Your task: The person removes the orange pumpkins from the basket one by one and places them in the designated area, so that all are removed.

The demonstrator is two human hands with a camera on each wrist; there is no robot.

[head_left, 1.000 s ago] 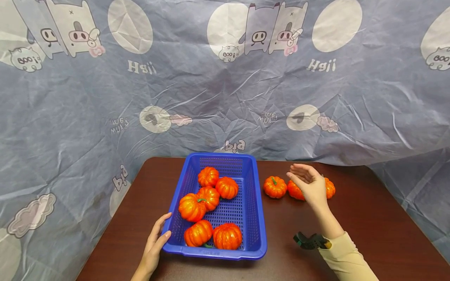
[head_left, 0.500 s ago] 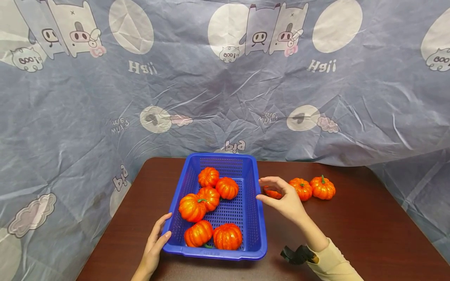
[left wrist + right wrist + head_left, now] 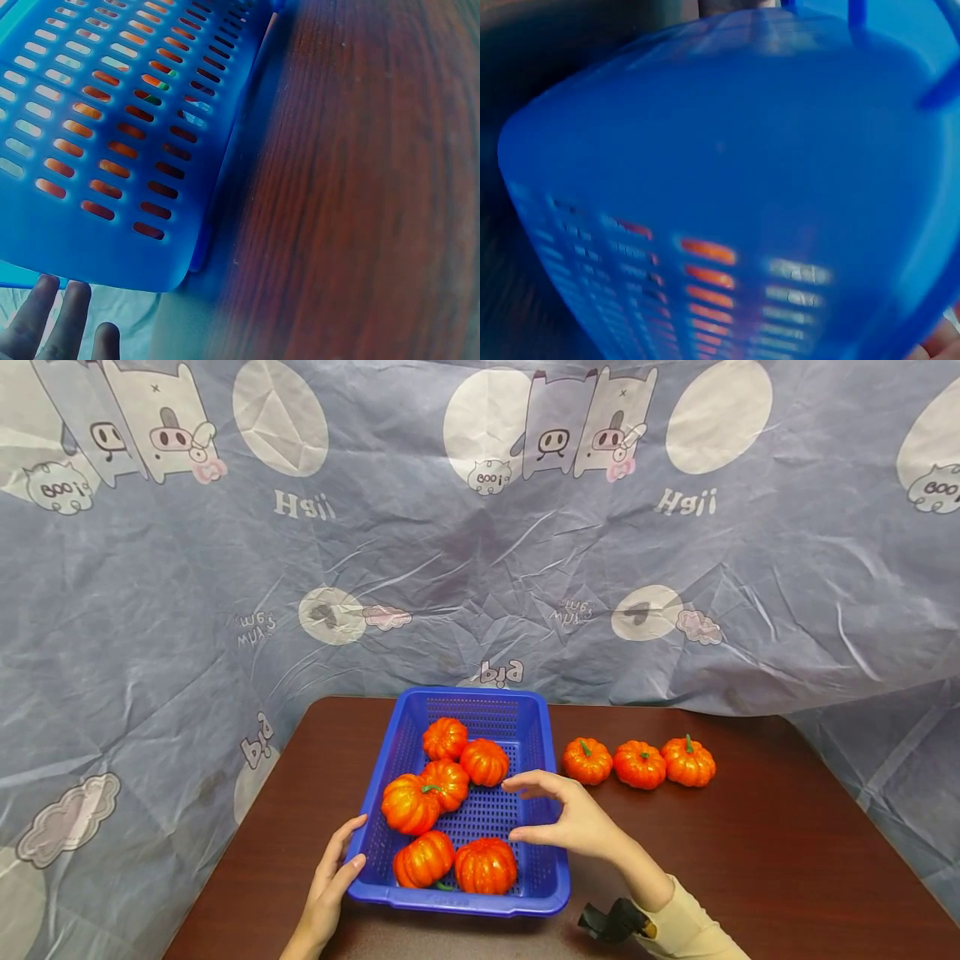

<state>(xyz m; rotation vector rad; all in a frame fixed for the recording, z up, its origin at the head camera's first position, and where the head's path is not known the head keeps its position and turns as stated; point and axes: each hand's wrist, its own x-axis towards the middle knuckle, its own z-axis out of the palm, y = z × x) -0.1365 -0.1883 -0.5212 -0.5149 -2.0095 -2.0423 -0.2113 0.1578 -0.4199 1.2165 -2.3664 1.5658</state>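
A blue plastic basket (image 3: 557, 852) stands on the table with several small orange pumpkins, such as one (image 3: 485, 866) at its near right and one (image 3: 410, 804) at its left. My left hand (image 3: 324, 885) rests at the basket's near left side, fingertips and thumb right at the rim; its straight fingers (image 3: 71, 319) show in the left wrist view. Over the basket's right side hovers my right hand (image 3: 573, 818), thumb and fingers spread apart with nothing between them. The right wrist view is mostly filled by the basket's slotted wall (image 3: 720, 150), orange showing through.
Right of the basket, three more pumpkins stand in a row: one close to the basket (image 3: 587, 761), a middle one (image 3: 640, 765) and an outer one (image 3: 688, 761). The dark brown table (image 3: 787, 860) ends against a grey patterned cloth (image 3: 480, 568).
My right hand has moved left and nearer, from above the row of pumpkins to over the basket's right side, uncovering the row. The left hand and the basket have stayed put.
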